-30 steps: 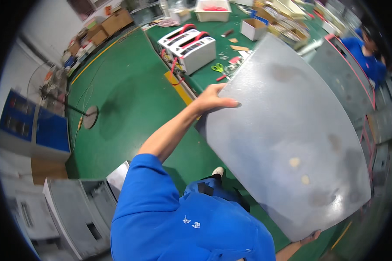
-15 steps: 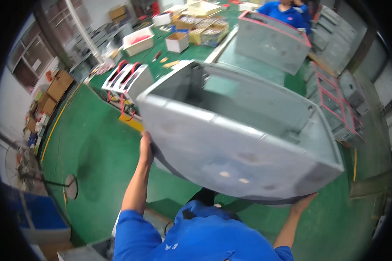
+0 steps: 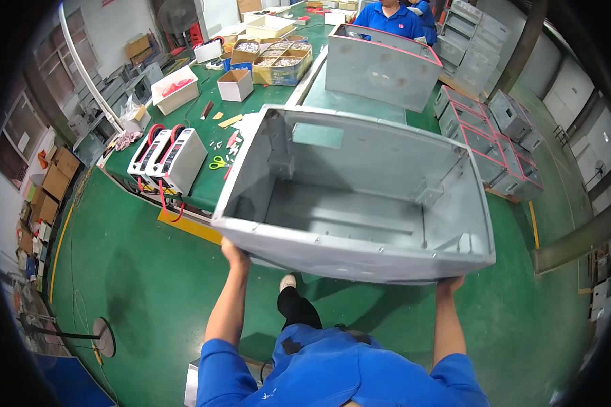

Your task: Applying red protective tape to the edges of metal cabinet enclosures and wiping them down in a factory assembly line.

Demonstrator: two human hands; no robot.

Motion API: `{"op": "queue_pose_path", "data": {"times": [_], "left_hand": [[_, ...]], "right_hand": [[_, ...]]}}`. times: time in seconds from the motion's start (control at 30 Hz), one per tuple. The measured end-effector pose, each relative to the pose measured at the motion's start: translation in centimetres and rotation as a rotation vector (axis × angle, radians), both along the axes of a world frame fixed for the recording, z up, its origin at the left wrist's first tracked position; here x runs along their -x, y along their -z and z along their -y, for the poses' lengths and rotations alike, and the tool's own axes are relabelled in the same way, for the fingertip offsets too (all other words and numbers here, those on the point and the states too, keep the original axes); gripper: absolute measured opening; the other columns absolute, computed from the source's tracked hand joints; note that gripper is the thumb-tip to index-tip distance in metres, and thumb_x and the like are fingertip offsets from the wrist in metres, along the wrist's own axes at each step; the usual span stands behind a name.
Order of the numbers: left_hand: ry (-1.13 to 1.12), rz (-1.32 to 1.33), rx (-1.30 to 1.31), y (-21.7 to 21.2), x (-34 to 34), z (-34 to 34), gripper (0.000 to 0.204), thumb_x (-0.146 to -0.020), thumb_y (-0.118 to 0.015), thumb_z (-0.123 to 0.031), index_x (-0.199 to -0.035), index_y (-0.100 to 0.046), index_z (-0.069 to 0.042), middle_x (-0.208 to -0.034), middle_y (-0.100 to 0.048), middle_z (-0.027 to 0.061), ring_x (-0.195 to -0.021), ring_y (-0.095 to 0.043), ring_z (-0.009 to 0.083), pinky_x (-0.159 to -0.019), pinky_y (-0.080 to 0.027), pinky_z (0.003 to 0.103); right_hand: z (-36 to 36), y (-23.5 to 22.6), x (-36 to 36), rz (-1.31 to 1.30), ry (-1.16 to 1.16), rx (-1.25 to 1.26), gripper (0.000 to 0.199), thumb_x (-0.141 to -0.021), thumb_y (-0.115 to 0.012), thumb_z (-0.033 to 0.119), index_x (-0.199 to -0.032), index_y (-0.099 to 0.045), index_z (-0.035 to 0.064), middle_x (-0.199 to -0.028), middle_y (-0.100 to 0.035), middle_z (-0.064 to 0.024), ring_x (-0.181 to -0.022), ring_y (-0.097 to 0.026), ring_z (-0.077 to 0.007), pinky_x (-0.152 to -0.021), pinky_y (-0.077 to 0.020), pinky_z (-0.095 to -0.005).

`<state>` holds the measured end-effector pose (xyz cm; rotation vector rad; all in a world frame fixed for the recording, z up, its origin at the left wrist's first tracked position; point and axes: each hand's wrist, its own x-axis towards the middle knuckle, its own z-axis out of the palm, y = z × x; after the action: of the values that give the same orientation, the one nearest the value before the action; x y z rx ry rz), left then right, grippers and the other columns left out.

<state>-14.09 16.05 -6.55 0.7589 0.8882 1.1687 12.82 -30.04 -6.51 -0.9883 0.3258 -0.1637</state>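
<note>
Green workshop floor (image 3: 149, 292). Left hand (image 3: 233, 256), right hand (image 3: 450, 284) gripping grey metal enclosure (image 3: 360, 197) underneath near edge; lifted, workbench (image 3: 204, 102) ahead of fingers, not set down.

Large grey metal enclosure (image 3: 360, 197), open side up, carried level.

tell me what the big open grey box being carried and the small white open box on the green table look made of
Big open grey box: likely sheet metal, matte grey paint; thin folded walls, rivet-like dots along the rim. Small white open box: probably cardboard; brown inside, upright flaps.
</note>
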Motion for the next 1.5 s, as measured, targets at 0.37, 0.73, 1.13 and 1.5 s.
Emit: {"op": "queue_pose_path", "data": {"times": [0.37, 0.73, 1.13, 1.5], "left_hand": [[0.473, -0.222, -0.43, -0.1, -11.8, -10.0, 0.036, -0.088, -0.045, -0.025, -0.113, -0.052, 0.001, -0.099, -0.058, 0.0122, -0.093, -0.054, 0.017, -0.082, -0.041, 0.029], [0.348, -1.332, -1.097, 0.6, -24.6, -32.1, 0.078, -0.065, -0.071, -0.029, -0.132, -0.031, -0.028, -0.133, -0.03, 0.021, -0.118, -0.033, 0.0412, -0.091, -0.032, 0.051], [0.396, -0.744, -1.234, -11.4, -28.6, -37.3, 0.043, -0.063, -0.063, -0.009, -0.105, -0.055, -0.006, -0.094, -0.055, 0.0201, -0.084, -0.055, 0.0366, -0.076, -0.045, 0.04], [0.521, -0.213, -1.219, -25.9, -24.9, -26.6, 0.064, -0.071, -0.06, -0.007, -0.129, -0.035, -0.003, -0.119, -0.049, 0.0129, -0.105, -0.05, 0.0211, -0.082, -0.042, 0.029]], "right_hand": [[-4.2, 4.4, -12.3, 0.112, -0.087, 0.173, 0.051, -0.088, -0.037, 0.038, -0.123, -0.039, 0.0004, -0.116, -0.048, -0.0153, -0.108, -0.045, -0.0297, -0.094, -0.0364, -0.0424], [-6.9, -1.5, 3.7, -0.115, 0.735, 0.849, 0.017, -0.079, -0.044, 0.013, -0.077, -0.051, -0.0021, -0.063, -0.05, -0.0088, -0.055, -0.046, -0.0182, -0.047, -0.0365, -0.03], [-38.0, -28.2, -2.0, 0.511, -0.158, 0.775, 0.026, -0.086, -0.048, 0.009, -0.109, -0.047, -0.002, -0.103, -0.052, -0.0123, -0.095, -0.053, -0.0192, -0.082, -0.044, -0.0311], [-64.4, -28.3, -8.3, 0.974, -0.598, 0.721, 0.059, -0.064, -0.071, 0.024, -0.113, -0.047, 0.0026, -0.102, -0.055, -0.0154, -0.097, -0.053, -0.0281, -0.084, -0.0425, -0.0376]]}}
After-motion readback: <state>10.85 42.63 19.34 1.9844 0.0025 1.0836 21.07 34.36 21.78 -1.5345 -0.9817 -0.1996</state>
